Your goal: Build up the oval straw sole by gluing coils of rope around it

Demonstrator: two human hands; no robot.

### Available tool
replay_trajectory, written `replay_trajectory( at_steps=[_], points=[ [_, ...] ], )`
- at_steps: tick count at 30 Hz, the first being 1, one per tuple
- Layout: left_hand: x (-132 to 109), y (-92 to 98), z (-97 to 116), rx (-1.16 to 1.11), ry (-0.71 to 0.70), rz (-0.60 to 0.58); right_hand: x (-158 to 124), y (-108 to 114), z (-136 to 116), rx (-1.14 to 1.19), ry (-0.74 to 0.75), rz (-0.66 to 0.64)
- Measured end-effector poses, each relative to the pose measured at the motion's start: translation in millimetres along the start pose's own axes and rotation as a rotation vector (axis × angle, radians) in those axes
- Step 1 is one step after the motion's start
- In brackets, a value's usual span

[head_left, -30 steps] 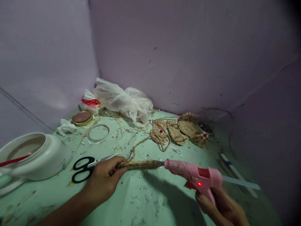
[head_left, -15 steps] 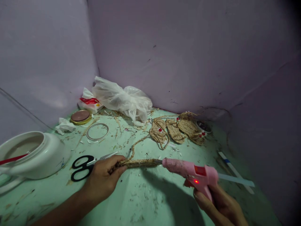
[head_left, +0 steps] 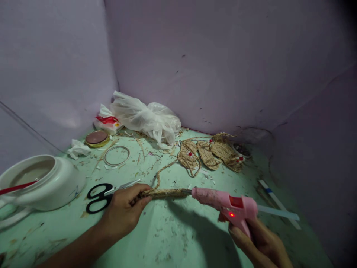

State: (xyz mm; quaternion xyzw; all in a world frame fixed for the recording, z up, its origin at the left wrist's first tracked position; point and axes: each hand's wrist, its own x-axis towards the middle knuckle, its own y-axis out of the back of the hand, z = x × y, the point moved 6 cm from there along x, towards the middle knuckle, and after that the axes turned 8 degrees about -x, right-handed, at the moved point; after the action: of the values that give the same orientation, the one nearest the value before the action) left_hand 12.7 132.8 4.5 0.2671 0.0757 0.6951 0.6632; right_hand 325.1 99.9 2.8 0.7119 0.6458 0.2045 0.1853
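Note:
My left hand (head_left: 126,210) pinches one end of a flat braided-rope piece (head_left: 169,193), seen nearly edge-on above the table. From it a strand of braided rope (head_left: 158,175) runs up toward the leaf-shaped rope pieces (head_left: 189,150) with red and white beads. My right hand (head_left: 258,240) is closed round the handle of a pink glue gun (head_left: 224,203), whose red light glows. The gun's nozzle meets the far end of the rope piece, and a clear glue stick (head_left: 279,212) sticks out of its back. Black-handled scissors (head_left: 99,197) lie just behind my left hand.
On the left stands a white ceramic pot (head_left: 63,184) with a red stick in it. Farther back are a tape ring (head_left: 117,155), a round tin (head_left: 97,138), crumpled tissue (head_left: 79,149), a tissue pack (head_left: 108,124) and a plastic bag (head_left: 147,117). A white strip (head_left: 279,204) lies at right.
Almost nothing differs. The glue gun has shifted very slightly left, its nozzle still at the end of the rope piece, while the view has moved a little.

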Motion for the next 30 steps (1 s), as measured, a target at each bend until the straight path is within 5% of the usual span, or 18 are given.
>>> replay_trajectory(
  at_steps=[5, 21, 30],
  points=[
    [0, -1.3, 1, -0.009, 0.014, -0.006, 0, -6, 2, 0.006, -0.026, -0.120],
    [-1, -3.1, 4, -0.012, -0.016, -0.016, -3, -9, 2, -0.050, 0.044, -0.119],
    [-3, -4.9, 3, -0.015, -0.007, -0.012, 0, -15, -19, 0.002, 0.112, -0.107]
  ],
)
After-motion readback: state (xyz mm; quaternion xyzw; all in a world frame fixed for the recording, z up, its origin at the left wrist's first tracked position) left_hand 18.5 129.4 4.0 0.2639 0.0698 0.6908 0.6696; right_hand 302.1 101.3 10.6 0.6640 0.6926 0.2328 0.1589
